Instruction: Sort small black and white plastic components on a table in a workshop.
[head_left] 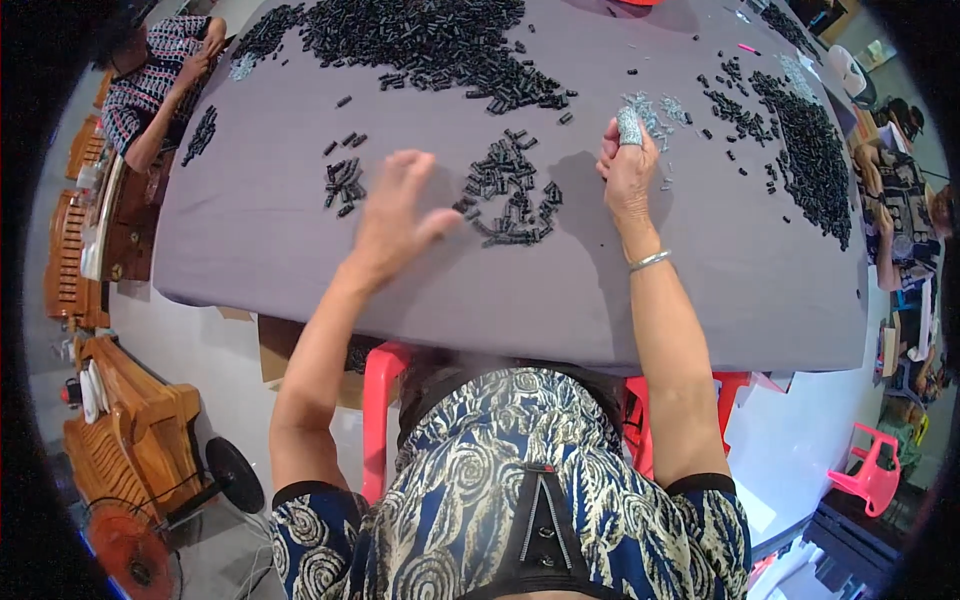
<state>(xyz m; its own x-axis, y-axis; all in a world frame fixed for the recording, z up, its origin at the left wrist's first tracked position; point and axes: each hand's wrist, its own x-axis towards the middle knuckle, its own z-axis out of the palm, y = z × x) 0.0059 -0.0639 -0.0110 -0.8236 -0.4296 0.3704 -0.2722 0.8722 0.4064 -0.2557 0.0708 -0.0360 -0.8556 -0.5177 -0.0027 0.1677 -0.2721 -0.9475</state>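
Grey-clothed table (250,230) strewn with small black tubes (510,195); wooden benches (130,420) alongside. Left hand (395,215) spread open over the tubes; right hand (628,170) pinches a silvery piece (629,126).

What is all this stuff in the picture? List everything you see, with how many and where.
Grey cloth-covered table: one, centre.
Small black tube-shaped pieces: too many to count; loose cluster between the hands, big piles at the far edge and right, small group left.
Small silvery-grey pieces: small heap, beside the right hand.
Red plastic chairs: parts of two, under the table's near edge.
Pink plastic chair: one, lower right.
Wooden benches: several, left.
Other people: one far left, others at right edge.
Left hand: open, fingers spread over the table.
Right hand: grey covering on a fingertip, silver bracelet on the wrist.
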